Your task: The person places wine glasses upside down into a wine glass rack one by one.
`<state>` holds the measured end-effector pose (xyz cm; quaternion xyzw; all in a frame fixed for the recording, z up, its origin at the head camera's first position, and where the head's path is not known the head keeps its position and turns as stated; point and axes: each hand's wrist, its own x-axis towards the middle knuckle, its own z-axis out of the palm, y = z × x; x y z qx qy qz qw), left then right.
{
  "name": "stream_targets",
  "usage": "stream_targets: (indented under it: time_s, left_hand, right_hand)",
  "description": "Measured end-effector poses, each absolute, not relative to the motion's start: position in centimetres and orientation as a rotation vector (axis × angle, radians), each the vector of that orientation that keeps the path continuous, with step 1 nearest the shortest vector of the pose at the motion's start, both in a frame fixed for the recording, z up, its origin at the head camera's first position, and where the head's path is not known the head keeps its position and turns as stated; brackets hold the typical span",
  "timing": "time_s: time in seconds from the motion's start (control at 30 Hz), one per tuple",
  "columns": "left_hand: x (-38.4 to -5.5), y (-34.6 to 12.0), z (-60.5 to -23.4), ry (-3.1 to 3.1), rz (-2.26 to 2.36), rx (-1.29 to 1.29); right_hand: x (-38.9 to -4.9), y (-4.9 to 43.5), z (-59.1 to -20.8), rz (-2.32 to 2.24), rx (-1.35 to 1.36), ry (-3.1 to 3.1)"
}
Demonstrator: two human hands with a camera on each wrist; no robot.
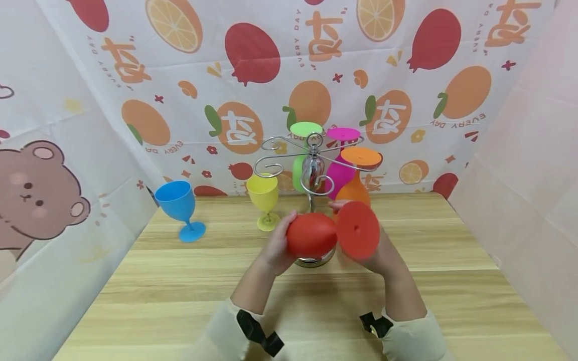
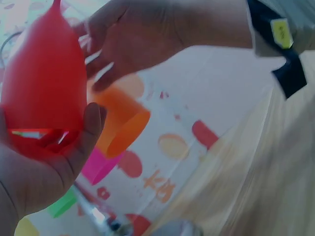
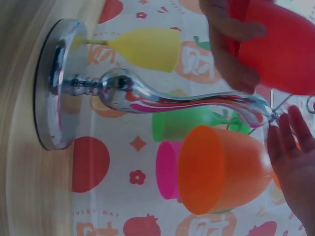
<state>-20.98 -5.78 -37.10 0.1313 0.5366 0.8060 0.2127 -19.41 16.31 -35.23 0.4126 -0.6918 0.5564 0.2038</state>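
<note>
My left hand grips the bowl of a red goblet, its fingers wrapped round near the rim. The goblet lies tilted sideways, its round foot toward the right and facing the head camera. My right hand is behind that foot, partly hidden in the head view. In the right wrist view its fingers look extended; whether they touch the goblet I cannot tell. Behind both hands stands a chrome goblet rack with curled arms. Green, magenta and orange goblets hang upside down from it.
A blue goblet stands upright at the left of the wooden table. Nearer the rack is an upright yellow goblet. Fruit-printed cloth covers the back; pale cloth walls flank both sides.
</note>
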Motion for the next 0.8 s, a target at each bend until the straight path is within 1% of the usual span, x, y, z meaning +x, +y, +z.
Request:
stream_targets:
  time_s: [0.17, 0.37, 0.6, 0.8]
  left_hand:
    - [-20.6, -4.3, -37.2, 1.42, 2.313, 0.316]
    - [-20.5, -3.6, -37.4, 1.407, 2.277, 0.301]
    - [-20.5, -4.7, -36.5, 1.679, 2.248, 0.475]
    - [-20.2, -5.2, -35.8, 1.935, 2.153, 0.697]
  right_hand:
    - [-19.3, 16.0, -34.8, 1.649, 1.215, -2.017]
    - [-19.2, 16.2, -34.7, 1.715, 1.072, -2.114]
    - [-19.0, 16.9, -34.9, 1.656, 0.915, -2.221]
    - [-19.1, 16.9, -34.9, 1.662, 0.831, -2.233]
